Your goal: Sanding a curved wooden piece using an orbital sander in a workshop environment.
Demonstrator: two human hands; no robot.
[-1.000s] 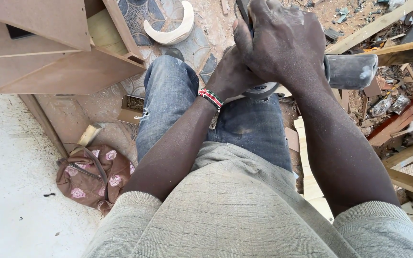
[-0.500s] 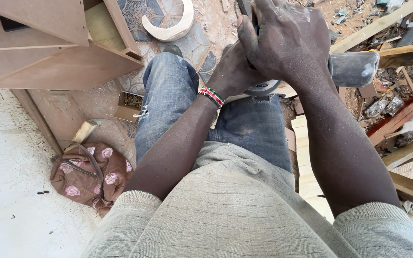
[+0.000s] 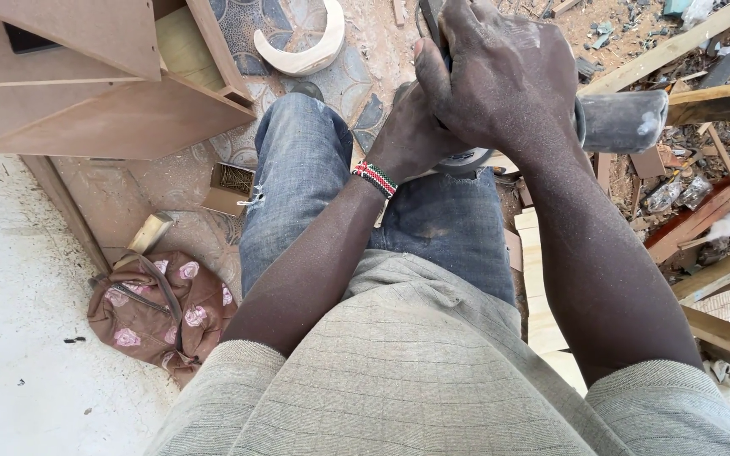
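While both hands crowd together at the upper middle of the frame, the right hand (image 3: 500, 76) lies on top, fingers curled down over the head of a grey grinder (image 3: 623, 121), and the left hand (image 3: 411, 135) is tucked beneath it, closed against the tool's round underside just above the knees. What exactly the left fingers pinch is hidden by the right hand, so I cannot tell whether they grip the guard, the disc or a workpiece. The grinder's dusty barrel sticks out to the right of the hands, level and pointing at the frame's right edge.

A step like this goes best, I judge, with the top hand bearing straight down to steady the head while the lower hand does the fine work, wrists kept close over the jeans (image 3: 314, 177) so the tool cannot twist. The beaded wristband (image 3: 373, 176) on the left wrist sits near the tool and is best kept away from any moving part.

Further out, a curved wooden offcut (image 3: 302, 52) lies on the patterned floor at upper centre, and brown boards (image 3: 86, 93) fill the upper left. A small box (image 3: 228, 189) lies left of the leg, with a flowered bag (image 3: 158, 308) at lower left. Loose timbers (image 3: 720, 211) and scraps litter the right side.
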